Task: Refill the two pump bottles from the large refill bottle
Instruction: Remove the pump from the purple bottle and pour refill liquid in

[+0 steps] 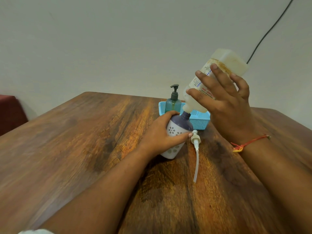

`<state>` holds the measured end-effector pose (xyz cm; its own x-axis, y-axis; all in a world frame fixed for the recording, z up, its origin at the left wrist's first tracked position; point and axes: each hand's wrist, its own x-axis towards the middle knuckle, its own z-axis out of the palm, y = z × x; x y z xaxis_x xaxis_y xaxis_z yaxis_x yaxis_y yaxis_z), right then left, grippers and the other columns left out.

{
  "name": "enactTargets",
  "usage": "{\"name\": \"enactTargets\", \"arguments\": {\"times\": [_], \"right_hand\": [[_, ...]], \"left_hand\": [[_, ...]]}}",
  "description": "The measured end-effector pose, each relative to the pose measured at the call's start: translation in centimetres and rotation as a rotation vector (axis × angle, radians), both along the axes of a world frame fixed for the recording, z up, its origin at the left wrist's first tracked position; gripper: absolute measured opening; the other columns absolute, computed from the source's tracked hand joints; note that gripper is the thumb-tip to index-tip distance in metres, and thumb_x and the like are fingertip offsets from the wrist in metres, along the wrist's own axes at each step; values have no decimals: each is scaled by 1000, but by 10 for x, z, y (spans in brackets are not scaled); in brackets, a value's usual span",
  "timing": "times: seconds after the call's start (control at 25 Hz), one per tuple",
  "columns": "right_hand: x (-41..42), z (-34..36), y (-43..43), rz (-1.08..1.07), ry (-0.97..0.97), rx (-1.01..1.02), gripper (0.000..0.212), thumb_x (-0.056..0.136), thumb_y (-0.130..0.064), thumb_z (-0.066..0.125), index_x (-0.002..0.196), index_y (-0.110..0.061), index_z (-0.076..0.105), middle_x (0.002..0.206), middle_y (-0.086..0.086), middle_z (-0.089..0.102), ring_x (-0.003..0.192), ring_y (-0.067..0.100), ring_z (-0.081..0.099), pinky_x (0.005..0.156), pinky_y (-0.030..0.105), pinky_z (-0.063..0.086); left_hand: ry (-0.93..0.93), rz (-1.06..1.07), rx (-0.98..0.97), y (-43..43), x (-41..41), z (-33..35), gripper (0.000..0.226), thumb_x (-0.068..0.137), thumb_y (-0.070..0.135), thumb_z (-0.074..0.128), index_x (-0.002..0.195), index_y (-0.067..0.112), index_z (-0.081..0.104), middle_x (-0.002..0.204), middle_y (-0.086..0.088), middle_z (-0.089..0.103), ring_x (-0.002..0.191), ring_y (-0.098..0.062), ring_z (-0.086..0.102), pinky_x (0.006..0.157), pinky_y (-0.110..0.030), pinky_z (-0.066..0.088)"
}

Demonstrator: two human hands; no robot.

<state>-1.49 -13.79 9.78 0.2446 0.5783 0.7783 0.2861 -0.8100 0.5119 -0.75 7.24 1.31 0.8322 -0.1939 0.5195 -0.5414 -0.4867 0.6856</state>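
On the table (84, 149), left fingers (181, 136) grip the pump bottle (181, 124), right fingers (207, 81) the refill bottle (226, 59) upended onto it; a slip could spill.

We seem to be in a home: worn wooden surface (67, 149), bare wall (101, 39) with a cable (269, 31), green pump bottle (173, 104) in a plastic basket (199, 123).
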Motion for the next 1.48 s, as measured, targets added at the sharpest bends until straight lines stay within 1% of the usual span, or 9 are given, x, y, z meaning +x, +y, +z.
{"name": "enactTargets", "arguments": {"times": [0.2,0.36,0.56,0.64,0.76,0.84,0.96,1.16,1.48], "right_hand": [[0,0,3,-20,28,55,47,99,-6,46,140,-29,54,162,5,34,153,30,20,112,50,20],[-3,-10,1,-90,184,266,77,76,8,67,141,-30,53,157,5,40,150,32,23,105,50,24],[-2,-39,-5,-75,429,603,78,75,-21,79,145,-30,44,136,4,53,129,29,44,102,53,34],[2,-52,-9,-23,543,745,79,75,-35,82,143,-28,43,132,3,55,119,26,52,99,51,46],[5,-60,-18,73,677,948,77,72,-42,85,136,-27,45,125,-3,60,106,17,59,74,40,60],[7,-63,-21,89,735,1040,78,72,-39,87,136,-25,44,127,-2,60,105,14,58,67,26,56],[7,-67,-24,122,789,1151,79,75,-34,87,138,-21,41,128,-4,57,105,10,54,64,17,47],[10,-70,-32,174,808,1230,79,78,-22,85,140,-24,36,119,-10,51,104,12,56,65,16,47],[9,-72,-36,168,819,1221,84,76,-19,86,141,-26,34,118,-10,52,101,12,58,63,14,45]], "left_hand": [[4,-4,-26,-1,-4,1,82,70,70,74,136,27,52,122,8,64,104,-7,65,87,-37,61],[3,-10,-62,-1,-6,2,75,72,61,80,133,27,53,121,7,65,102,-7,66,85,-34,61],[1,-18,-80,-4,-7,1,70,75,50,84,132,30,50,119,13,63,103,0,64,83,-20,58],[10,-22,-100,-5,-7,0,70,74,48,85,131,31,49,120,14,62,105,1,64,83,-19,58],[38,-28,-132,-6,-7,0,68,74,45,87,127,35,47,117,22,60,105,12,61,81,-11,55],[53,-28,-138,-7,-7,0,69,73,44,87,127,36,45,115,27,57,102,22,57,79,-7,52],[67,-26,-116,-8,-7,0,74,71,47,88,129,38,43,116,29,54,103,23,55,79,-5,51],[85,-36,-101,-9,-8,2,78,69,48,88,130,39,42,119,27,54,107,14,56,81,-4,51],[98,-44,-100,-8,-8,1,88,60,58,87,134,36,44,131,18,57,116,2,59,90,-20,57]]}}
